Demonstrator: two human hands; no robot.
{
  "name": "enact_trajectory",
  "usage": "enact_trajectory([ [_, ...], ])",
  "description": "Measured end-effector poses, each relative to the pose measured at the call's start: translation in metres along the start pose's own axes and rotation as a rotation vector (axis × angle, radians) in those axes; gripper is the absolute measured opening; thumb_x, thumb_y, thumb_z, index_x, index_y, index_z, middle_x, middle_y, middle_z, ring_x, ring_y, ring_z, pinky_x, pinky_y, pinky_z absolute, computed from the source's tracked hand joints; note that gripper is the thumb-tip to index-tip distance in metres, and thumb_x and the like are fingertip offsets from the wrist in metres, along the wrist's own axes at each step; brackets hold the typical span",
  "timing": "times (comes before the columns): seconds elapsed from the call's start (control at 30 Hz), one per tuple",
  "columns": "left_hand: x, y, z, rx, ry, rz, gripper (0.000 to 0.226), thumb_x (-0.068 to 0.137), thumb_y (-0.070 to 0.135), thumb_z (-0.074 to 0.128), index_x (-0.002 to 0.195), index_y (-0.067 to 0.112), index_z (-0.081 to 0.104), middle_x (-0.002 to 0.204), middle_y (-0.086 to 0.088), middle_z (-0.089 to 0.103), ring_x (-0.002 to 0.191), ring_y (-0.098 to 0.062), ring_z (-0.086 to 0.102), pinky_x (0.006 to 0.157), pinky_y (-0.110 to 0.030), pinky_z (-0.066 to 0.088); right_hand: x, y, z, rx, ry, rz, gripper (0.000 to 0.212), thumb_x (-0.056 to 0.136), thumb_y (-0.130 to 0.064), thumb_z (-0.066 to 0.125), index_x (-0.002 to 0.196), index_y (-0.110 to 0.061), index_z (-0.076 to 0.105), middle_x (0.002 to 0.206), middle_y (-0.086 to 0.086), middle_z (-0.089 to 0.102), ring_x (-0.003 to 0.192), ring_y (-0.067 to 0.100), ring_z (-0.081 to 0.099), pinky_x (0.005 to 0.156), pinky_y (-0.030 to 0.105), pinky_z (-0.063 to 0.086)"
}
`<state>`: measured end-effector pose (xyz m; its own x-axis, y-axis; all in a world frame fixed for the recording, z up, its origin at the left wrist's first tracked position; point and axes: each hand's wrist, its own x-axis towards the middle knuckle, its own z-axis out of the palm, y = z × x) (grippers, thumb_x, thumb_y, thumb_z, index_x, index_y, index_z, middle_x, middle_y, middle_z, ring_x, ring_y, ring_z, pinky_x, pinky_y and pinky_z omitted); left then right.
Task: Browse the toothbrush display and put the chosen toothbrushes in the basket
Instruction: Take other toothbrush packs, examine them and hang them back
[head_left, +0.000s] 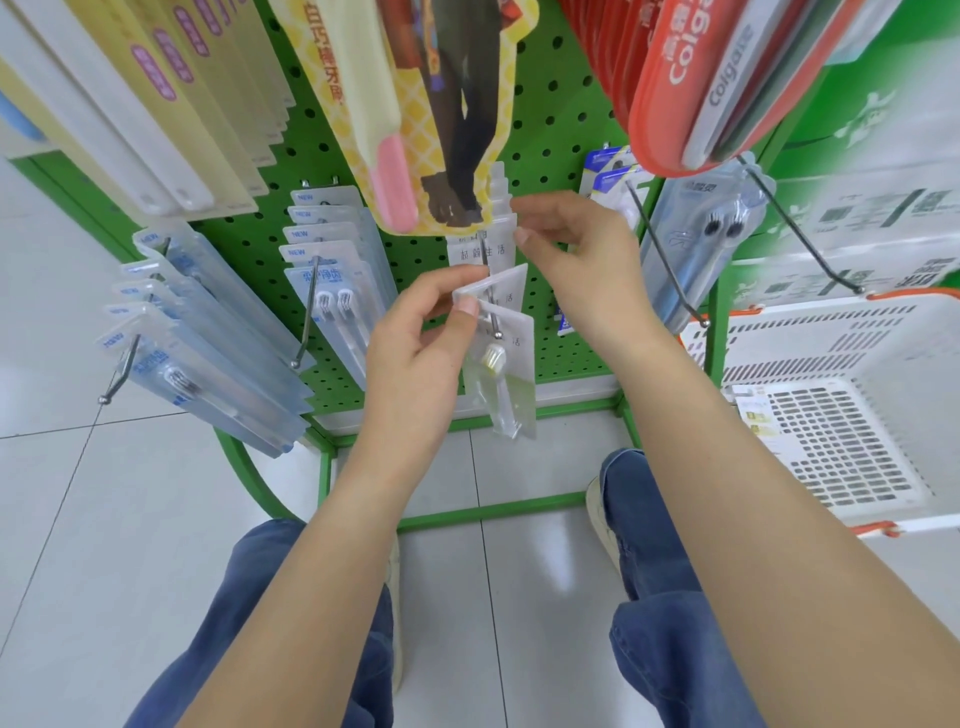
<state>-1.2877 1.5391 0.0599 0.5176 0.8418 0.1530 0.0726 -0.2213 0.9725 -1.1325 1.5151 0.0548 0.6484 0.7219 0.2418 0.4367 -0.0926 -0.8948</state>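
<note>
At the centre of the frame I see the green perforated display board (550, 130), its top cut off. Lower right, the white slotted plastic basket (852, 415) runs off the edge, well apart from both hands. Mid-frame, a clear toothbrush pack (511, 379) with a white card top hangs at the tip of a metal hook (491, 291). My left hand (415, 353) pinches its upper corner; the right hand (576, 249) pinches the cards behind, though the fingertips are partly hidden.
</note>
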Motion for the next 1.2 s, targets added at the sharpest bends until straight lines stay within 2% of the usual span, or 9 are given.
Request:
enact_trajectory([
  [0.17,0.001,0.001,0.001,-0.019,0.002,0.009,0.024,0.098,0.005,0.051,0.107,0.021,0.066,0.098,0.018,0.063,0.083,0.014,0.055,0.076,-0.003,0.040,0.006,0.002,0.006,0.040,0.000,0.037,0.014,0.088,-0.014,0.066,0.097,-0.024,0.069,0.088,-0.006,0.068,0.087,0.009,0.064,0.088,0.031,0.052],
  [0.33,0.001,0.001,-0.001,-0.012,-0.006,0.012,0.024,0.098,0.006,0.051,0.106,0.023,0.066,0.098,0.019,0.063,0.083,0.013,0.055,0.076,-0.004,0.040,0.003,0.000,0.010,-0.051,0.057,-0.032,0.005,0.089,-0.017,0.065,0.093,-0.020,0.067,0.078,-0.013,0.064,0.078,0.006,0.061,0.079,0.029,0.052],
  [0.47,0.000,0.002,-0.003,-0.008,-0.008,0.015,0.025,0.098,0.007,0.051,0.105,0.026,0.065,0.098,0.019,0.064,0.083,0.013,0.056,0.076,-0.004,0.041,-0.003,-0.005,0.002,-0.161,0.080,-0.090,0.009,0.091,-0.017,0.062,0.098,-0.013,0.067,0.072,-0.017,0.056,0.072,0.007,0.056,0.076,0.028,0.049],
  [0.6,-0.002,0.003,-0.003,0.006,-0.011,0.012,0.025,0.099,0.007,0.051,0.105,0.027,0.065,0.101,0.016,0.064,0.085,0.013,0.056,0.076,-0.004,0.041,-0.014,-0.009,-0.009,-0.316,0.093,-0.111,0.014,0.093,-0.018,0.058,0.101,-0.008,0.064,0.078,-0.004,0.062,0.080,0.024,0.063,0.077,0.038,0.048],
  [0.87,0.000,0.001,-0.002,0.023,0.004,0.037,0.022,0.099,0.011,0.052,0.115,0.022,0.062,0.104,0.018,0.062,0.087,0.016,0.056,0.077,-0.003,0.041,-0.049,-0.019,-0.037,-0.540,0.191,-0.250,0.012,0.088,-0.016,0.057,0.089,-0.007,0.064,0.072,0.010,0.067,0.070,0.033,0.063,0.066,0.043,0.051],
  [0.97,-0.005,-0.006,0.000,0.121,0.053,0.071,0.029,0.100,0.019,0.052,0.129,0.022,0.055,0.116,0.021,0.057,0.103,0.017,0.051,0.088,-0.003,0.038,-0.071,-0.023,-0.057,-0.502,0.204,-0.234,0.006,0.087,-0.016,0.061,0.086,-0.011,0.064,0.065,-0.004,0.064,0.065,0.026,0.065,0.066,0.042,0.053],
  [1.03,-0.014,-0.010,-0.001,0.299,0.114,0.208,0.032,0.099,0.019,0.052,0.130,0.017,0.055,0.121,0.013,0.054,0.110,0.005,0.049,0.093,-0.009,0.035,-0.083,-0.020,-0.072,-0.410,0.186,-0.134,0.005,0.087,-0.019,0.065,0.084,-0.022,0.064,0.063,-0.014,0.059,0.062,0.012,0.062,0.072,0.039,0.053],
  [1.13,-0.030,-0.011,-0.003,0.510,0.164,0.546,0.023,0.095,0.011,0.052,0.114,0.004,0.064,0.102,0.003,0.058,0.094,-0.007,0.050,0.084,-0.019,0.039,-0.096,-0.014,-0.088,-0.140,0.146,0.052,0.015,0.084,-0.026,0.068,0.076,-0.036,0.060,0.063,-0.015,0.064,0.062,0.001,0.060,0.072,0.034,0.053],
  [1.2,-0.045,-0.010,-0.001,0.455,0.057,0.579,0.019,0.094,0.013,0.052,0.105,0.006,0.066,0.089,0.001,0.062,0.079,-0.006,0.052,0.072,-0.019,0.043,-0.101,-0.012,-0.095,0.087,0.142,0.155,0.012,0.084,-0.021,0.069,0.078,-0.031,0.064,0.062,-0.012,0.067,0.061,0.008,0.063,0.067,0.032,0.054],
])
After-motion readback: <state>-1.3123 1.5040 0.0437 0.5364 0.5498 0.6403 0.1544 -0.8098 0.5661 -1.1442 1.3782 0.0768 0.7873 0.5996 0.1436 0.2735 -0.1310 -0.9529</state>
